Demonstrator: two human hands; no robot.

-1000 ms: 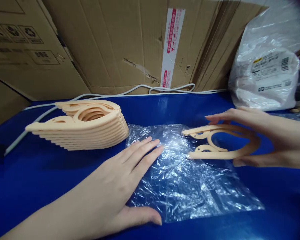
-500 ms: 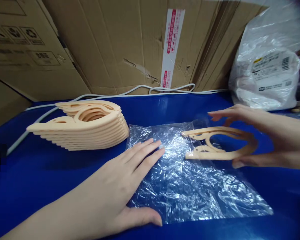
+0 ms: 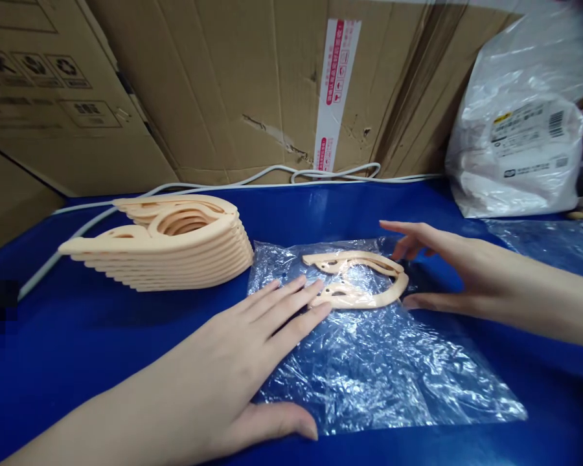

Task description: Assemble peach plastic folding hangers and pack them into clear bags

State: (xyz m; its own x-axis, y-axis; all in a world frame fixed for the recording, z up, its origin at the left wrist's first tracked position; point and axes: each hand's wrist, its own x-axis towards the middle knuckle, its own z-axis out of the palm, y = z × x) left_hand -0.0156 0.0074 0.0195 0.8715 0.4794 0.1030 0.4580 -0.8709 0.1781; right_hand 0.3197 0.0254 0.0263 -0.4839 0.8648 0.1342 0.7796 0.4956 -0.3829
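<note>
A clear plastic bag (image 3: 369, 369) lies flat on the blue surface. Inside its upper part is one beige folding clothes hanger (image 3: 369, 301), folded, with its curved end towards the right. My left hand (image 3: 252, 349) rests open and flat on the bag's left side, fingertips over the hanger's left tip. At the hanger's curved end, my right hand (image 3: 447, 275) is open, thumb and fingers apart on either side of the bag's upper right edge. Whether its thumb still touches the hanger I cannot tell. Left of the bag stands a neat stack of matching hangers (image 3: 194, 262).
Cardboard boxes (image 3: 243, 77) form a wall at the back, with a white cable (image 3: 252, 184) along their foot. A white plastic package (image 3: 519, 149) sits at the back right. More clear plastic (image 3: 548, 243) lies below it.
The hanger has slid left, further into the bag. My right hand moved left with it and has let go or loosened. My left hand stays nearly in place.
</note>
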